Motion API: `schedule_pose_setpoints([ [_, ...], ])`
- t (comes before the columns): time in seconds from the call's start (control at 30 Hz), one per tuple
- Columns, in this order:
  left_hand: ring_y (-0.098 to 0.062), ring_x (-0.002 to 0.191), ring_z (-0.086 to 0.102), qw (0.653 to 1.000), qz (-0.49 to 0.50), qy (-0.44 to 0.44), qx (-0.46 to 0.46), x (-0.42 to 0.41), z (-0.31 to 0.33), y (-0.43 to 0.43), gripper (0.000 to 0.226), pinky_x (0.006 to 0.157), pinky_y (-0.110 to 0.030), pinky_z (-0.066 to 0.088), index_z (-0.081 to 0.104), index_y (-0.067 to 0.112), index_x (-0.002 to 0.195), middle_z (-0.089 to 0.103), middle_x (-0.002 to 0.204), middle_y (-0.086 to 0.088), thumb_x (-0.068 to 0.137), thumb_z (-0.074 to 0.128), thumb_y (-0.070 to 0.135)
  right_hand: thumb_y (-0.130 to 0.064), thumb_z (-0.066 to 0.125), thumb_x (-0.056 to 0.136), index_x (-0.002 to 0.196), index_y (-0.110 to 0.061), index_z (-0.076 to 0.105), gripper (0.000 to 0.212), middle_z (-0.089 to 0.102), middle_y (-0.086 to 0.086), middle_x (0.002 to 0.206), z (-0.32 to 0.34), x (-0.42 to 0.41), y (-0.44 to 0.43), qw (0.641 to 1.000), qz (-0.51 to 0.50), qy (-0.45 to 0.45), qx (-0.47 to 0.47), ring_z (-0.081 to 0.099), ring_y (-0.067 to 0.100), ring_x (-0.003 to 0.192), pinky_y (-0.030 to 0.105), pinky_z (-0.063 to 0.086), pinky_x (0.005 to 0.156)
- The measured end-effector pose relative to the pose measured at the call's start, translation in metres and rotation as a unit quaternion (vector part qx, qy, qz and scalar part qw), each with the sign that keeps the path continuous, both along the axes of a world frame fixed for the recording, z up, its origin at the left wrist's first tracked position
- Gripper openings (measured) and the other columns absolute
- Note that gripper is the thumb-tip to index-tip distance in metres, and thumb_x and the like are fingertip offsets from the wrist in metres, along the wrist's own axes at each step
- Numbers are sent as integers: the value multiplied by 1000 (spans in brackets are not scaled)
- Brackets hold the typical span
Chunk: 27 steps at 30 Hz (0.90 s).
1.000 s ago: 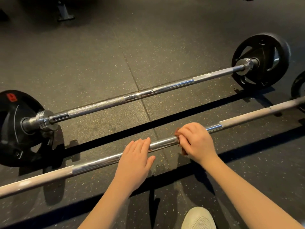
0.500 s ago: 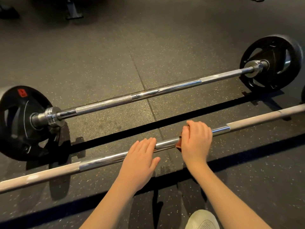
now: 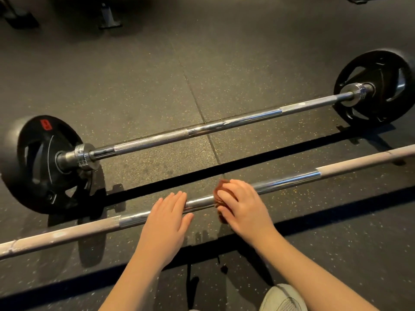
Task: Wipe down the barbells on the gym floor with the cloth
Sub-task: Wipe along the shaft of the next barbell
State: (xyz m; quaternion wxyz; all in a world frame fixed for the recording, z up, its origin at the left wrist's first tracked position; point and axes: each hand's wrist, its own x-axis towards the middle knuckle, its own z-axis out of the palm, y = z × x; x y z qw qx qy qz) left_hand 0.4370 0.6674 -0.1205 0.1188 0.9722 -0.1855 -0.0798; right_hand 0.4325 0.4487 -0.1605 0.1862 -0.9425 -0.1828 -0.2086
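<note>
Two barbells lie across the dark rubber floor. The near barbell (image 3: 289, 179) runs from lower left to upper right, chrome in the middle with pale taped ends. My right hand (image 3: 243, 206) wraps a brown cloth (image 3: 219, 194) round its chrome centre, fingers curled over the bar. My left hand (image 3: 167, 217) rests flat on the same bar just left of the cloth, fingers straight. The far barbell (image 3: 224, 125) lies parallel behind it, with a black plate at each end.
The far barbell's left plate (image 3: 42, 163) stands close to the near bar's left part; the right plate (image 3: 375, 86) is at the upper right. My light shoe (image 3: 283, 298) shows at the bottom edge. Dark equipment feet (image 3: 110, 17) stand at the back.
My right hand has slid the cloth a little to the left along the near bar, closer to my left hand. My left hand stays resting on the bar.
</note>
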Motion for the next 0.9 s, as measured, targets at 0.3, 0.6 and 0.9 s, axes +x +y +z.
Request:
schedule_pose_setpoints([
  [0.3, -18, 140, 33, 1000, 2, -3, -3, -3, 0, 8, 78, 114, -29, 8, 39, 14, 145, 41, 149, 0, 87, 7, 55, -37, 42, 94, 96, -14, 56, 27, 58, 2, 95, 15, 3, 33, 991, -93, 73, 65, 52, 24, 94, 35, 40, 86],
  [0.6, -22, 135, 43, 999, 22, 2, 25, -13, 3, 45, 71, 113, -38, 23, 47, 11, 141, 48, 144, -4, 91, 16, 51, -38, 45, 97, 103, -11, 60, 31, 60, 5, 95, 33, 33, 47, 968, -176, 165, 68, 55, 27, 87, 35, 40, 72],
  [0.9, -17, 146, 21, 999, 49, 6, 14, -17, 6, 57, 83, 116, -29, 1, 28, 17, 151, 27, 156, 1, 84, 1, 57, -40, 51, 93, 90, -10, 68, 35, 57, 7, 90, 26, 45, 42, 979, -156, 122, 50, 53, 28, 81, 34, 40, 65],
])
